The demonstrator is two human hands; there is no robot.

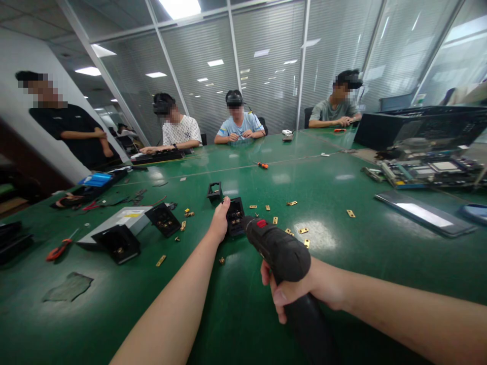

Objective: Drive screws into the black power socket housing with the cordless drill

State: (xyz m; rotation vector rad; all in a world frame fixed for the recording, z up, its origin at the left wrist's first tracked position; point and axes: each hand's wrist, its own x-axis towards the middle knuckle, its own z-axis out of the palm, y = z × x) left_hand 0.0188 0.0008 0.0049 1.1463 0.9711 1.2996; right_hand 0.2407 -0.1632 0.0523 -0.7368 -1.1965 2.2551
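My left hand [219, 219] grips the left edge of a black plastic socket box [236, 210] that has brass-coloured terminals inside. A black cordless drill [279, 248] is in my right hand [291, 291], its fingers wrapped round the handle. The drill's front end points at the box; whether the bit touches a terminal is hidden. Just behind the box stands another open black frame [214, 191]. To the left, two similar black boxes [163, 219] lean tilted. Small brass plates [303, 230] lie scattered to the right of the box, and brass pieces [222, 260] lie nearer me.
A grey metal case [114, 228] and an orange screwdriver [59, 251] lie left on the green table [171, 314]. Another screwdriver [262, 165] lies farther back. Circuit boards [437, 170], a black computer case [414, 126] and a flat dark panel [424, 213] occupy the right. Several people are across the table.
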